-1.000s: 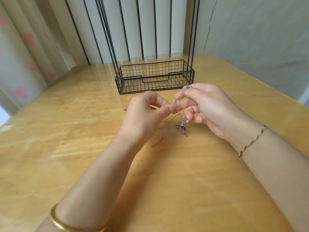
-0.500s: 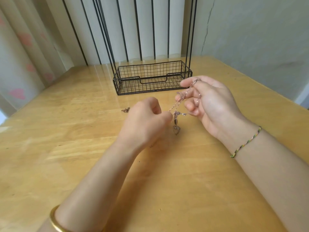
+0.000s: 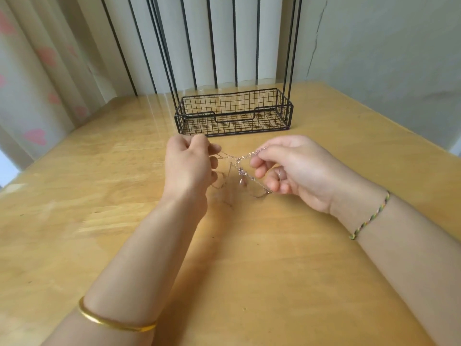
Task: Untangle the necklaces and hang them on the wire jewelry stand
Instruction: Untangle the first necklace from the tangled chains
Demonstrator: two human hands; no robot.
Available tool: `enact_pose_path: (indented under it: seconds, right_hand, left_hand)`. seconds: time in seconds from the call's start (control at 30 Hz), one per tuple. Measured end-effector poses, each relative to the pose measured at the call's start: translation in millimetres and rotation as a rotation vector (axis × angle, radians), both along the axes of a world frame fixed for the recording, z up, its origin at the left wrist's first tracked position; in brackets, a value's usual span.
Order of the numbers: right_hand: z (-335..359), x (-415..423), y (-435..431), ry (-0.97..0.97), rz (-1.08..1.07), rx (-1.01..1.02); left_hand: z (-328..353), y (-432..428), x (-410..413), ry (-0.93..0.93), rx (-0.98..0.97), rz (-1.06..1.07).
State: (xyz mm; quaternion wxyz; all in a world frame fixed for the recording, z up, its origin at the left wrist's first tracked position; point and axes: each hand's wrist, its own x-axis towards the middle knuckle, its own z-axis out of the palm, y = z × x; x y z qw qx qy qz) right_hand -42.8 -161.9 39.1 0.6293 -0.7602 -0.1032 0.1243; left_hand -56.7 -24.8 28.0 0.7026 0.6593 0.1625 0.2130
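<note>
The left hand (image 3: 189, 166) and right hand (image 3: 296, 171), each grip pinched on the necklaces (image 3: 240, 161), hold them stretched just above the bench (image 3: 249, 270), likely to tease them apart, the stand (image 3: 224, 127) waiting behind.

The necklaces (image 3: 239, 163) (thin, tangled chains) stretch between the pinch of the left hand (image 3: 189, 166) and that of the right hand (image 3: 294, 168), with loose loops and a small pendant hanging below both grips. The black wire jewelry stand (image 3: 233, 113) stands upright just beyond the grips, with no chain on its mesh base.
</note>
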Motion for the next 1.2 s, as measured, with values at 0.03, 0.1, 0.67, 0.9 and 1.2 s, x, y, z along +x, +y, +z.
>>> enact_pose_path:
  seconds: [0.03, 0.1, 0.67, 0.9, 1.2]
  right_hand:
    - [1, 2, -2, 0.021, -0.031, 0.050]
    - [3, 6, -7, 0.091, -0.086, 0.216]
    - [2, 17, -20, 0.361, -0.218, 0.630]
    - [7, 15, -20, 0.224, -0.173, 0.504]
    - [3, 10, -10, 0.001, -0.290, 0.409]
  left_hand:
    - [0, 1, 0, 0.010, -0.045, -0.026]
    - [2, 2, 0, 0.014, -0.141, -0.090]
    - [9, -2, -8, 0.017, -0.347, -0.491]
    - [1, -6, -4, 0.058, 0.169, -0.238]
    - [1, -7, -1, 0.126, 0.024, -0.155]
